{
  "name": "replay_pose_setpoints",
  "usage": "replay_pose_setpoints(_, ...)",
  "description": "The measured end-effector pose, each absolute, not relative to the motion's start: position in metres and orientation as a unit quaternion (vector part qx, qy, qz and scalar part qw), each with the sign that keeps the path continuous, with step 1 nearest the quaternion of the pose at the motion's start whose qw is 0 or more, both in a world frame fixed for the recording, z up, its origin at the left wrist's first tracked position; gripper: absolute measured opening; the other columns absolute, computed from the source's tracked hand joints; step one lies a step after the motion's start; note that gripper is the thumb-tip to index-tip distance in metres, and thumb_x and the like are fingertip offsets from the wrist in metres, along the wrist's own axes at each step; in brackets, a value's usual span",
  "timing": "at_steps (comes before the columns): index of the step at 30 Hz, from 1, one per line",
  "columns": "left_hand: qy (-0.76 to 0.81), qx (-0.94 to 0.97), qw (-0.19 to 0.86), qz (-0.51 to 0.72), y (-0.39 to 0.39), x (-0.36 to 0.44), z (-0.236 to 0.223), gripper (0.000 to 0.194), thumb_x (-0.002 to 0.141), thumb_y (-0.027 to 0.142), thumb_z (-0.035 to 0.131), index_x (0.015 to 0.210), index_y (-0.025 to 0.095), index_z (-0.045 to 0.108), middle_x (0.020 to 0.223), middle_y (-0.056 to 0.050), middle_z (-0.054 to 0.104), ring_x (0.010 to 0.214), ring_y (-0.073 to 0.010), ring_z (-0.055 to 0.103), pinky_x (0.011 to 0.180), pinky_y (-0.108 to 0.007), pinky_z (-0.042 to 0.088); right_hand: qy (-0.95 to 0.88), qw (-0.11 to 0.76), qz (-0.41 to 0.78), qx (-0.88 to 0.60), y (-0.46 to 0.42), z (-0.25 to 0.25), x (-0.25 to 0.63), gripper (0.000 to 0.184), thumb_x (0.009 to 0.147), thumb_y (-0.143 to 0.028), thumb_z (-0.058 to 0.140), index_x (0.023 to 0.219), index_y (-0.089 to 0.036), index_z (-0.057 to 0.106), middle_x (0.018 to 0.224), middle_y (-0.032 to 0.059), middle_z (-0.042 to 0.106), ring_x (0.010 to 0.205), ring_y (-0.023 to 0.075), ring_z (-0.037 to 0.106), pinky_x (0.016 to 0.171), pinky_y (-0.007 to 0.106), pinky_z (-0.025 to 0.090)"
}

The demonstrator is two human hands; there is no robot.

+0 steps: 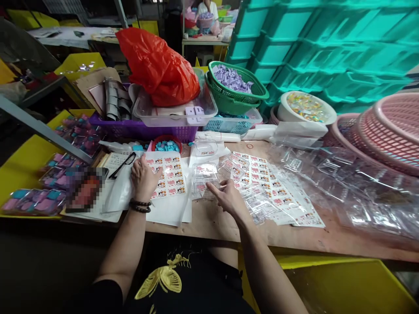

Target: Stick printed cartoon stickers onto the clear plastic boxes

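My left hand (143, 178) rests on a sheet of small cat stickers (170, 174), fingers curled at its left edge as if pinching a sticker; whether it holds one I cannot make out. A bead bracelet circles that wrist. My right hand (227, 196) is beside a clear plastic clamshell box (204, 179) on the wooden table (216, 222), fingers loosely spread and touching the box's right side. More sticker sheets (262, 174) lie to the right under further clear boxes.
A red plastic bag (157, 65) sits on a clear tub over a purple basket. A green basket (234, 87) holds purple pieces. Pink baskets (386, 126) and teal crates (327, 43) stand right. Packed boxes (36, 203) fill a yellow tray left. Black glasses (122, 165) lie on paper.
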State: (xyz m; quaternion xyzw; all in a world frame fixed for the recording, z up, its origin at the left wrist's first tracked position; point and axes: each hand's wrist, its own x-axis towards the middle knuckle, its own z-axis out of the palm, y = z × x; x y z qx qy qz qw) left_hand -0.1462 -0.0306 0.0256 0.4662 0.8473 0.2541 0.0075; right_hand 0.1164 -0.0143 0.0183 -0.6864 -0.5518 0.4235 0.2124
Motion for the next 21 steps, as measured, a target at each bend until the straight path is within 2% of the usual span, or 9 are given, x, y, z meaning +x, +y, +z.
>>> replay_pose_setpoints(3, 0.873, 0.446, 0.005, 0.198, -0.020, -0.150, 0.025, 0.075, 0.081, 0.032, 0.074, 0.144, 0.008, 0.040, 0.130, -0.026, 0.057, 0.126, -0.0433, 0.049, 0.101, -0.055, 0.042, -0.573, 0.224, 0.396, -0.682, -0.010, 0.012, 0.119, 0.057, 0.073, -0.072, 0.066, 0.092, -0.021, 0.052, 0.069, 0.0072, 0.067, 0.062, 0.0236, 0.064, 0.057, 0.033, 0.045)
replay_pose_setpoints(5, 0.877, 0.437, -0.002, 0.201, -0.017, -0.152, 0.024, 0.074, 0.081, 0.031, 0.073, 0.145, 0.010, 0.041, 0.130, -0.025, 0.058, 0.125, -0.0430, 0.049, 0.100, -0.056, 0.042, -0.601, 0.229, 0.362, -0.675, -0.010, 0.011, 0.120, 0.055, 0.077, -0.071, 0.063, 0.092, -0.020, 0.054, 0.077, 0.0115, 0.069, 0.070, 0.0269, 0.067, 0.063, 0.036, 0.048)
replay_pose_setpoints(9, 0.873, 0.425, -0.012, 0.239, -0.015, -0.160, 0.021, 0.067, 0.084, 0.030, 0.070, 0.144, 0.016, 0.042, 0.128, -0.021, 0.063, 0.122, -0.0415, 0.051, 0.099, -0.058, 0.040, -0.656, 0.212, 0.250, -0.680, -0.011, 0.013, 0.121, 0.050, 0.085, -0.062, 0.058, 0.105, -0.015, 0.057, 0.101, 0.0208, 0.069, 0.099, 0.0352, 0.068, 0.082, 0.043, 0.051)
replay_pose_setpoints(11, 0.868, 0.424, -0.010, 0.259, -0.015, -0.164, 0.019, 0.063, 0.086, 0.028, 0.067, 0.143, 0.020, 0.043, 0.126, -0.019, 0.066, 0.121, -0.0410, 0.052, 0.099, -0.060, 0.039, -0.678, 0.205, 0.215, -0.672, -0.011, 0.016, 0.120, 0.051, 0.088, -0.057, 0.056, 0.112, -0.012, 0.056, 0.108, 0.0235, 0.067, 0.107, 0.0377, 0.065, 0.088, 0.045, 0.050)
replay_pose_setpoints(16, 0.867, 0.406, 0.018, 0.290, -0.013, -0.171, 0.020, 0.056, 0.088, 0.025, 0.062, 0.142, 0.020, 0.046, 0.118, -0.018, 0.071, 0.118, -0.0415, 0.054, 0.097, -0.060, 0.038, -0.719, 0.254, 0.149, -0.629, -0.014, 0.022, 0.115, 0.049, 0.092, -0.053, 0.053, 0.121, -0.014, 0.054, 0.116, 0.0207, 0.061, 0.107, 0.0363, 0.065, 0.086, 0.046, 0.053)
replay_pose_setpoints(21, 0.871, 0.362, 0.020, 0.333, -0.013, -0.177, 0.030, 0.046, 0.090, 0.026, 0.055, 0.135, 0.019, 0.055, 0.108, -0.016, 0.074, 0.112, -0.0418, 0.058, 0.096, -0.058, 0.039, -0.731, 0.338, 0.111, -0.582, -0.021, 0.029, 0.110, 0.038, 0.093, -0.048, 0.053, 0.116, -0.018, 0.057, 0.114, 0.0178, 0.061, 0.096, 0.0314, 0.066, 0.078, 0.046, 0.056)
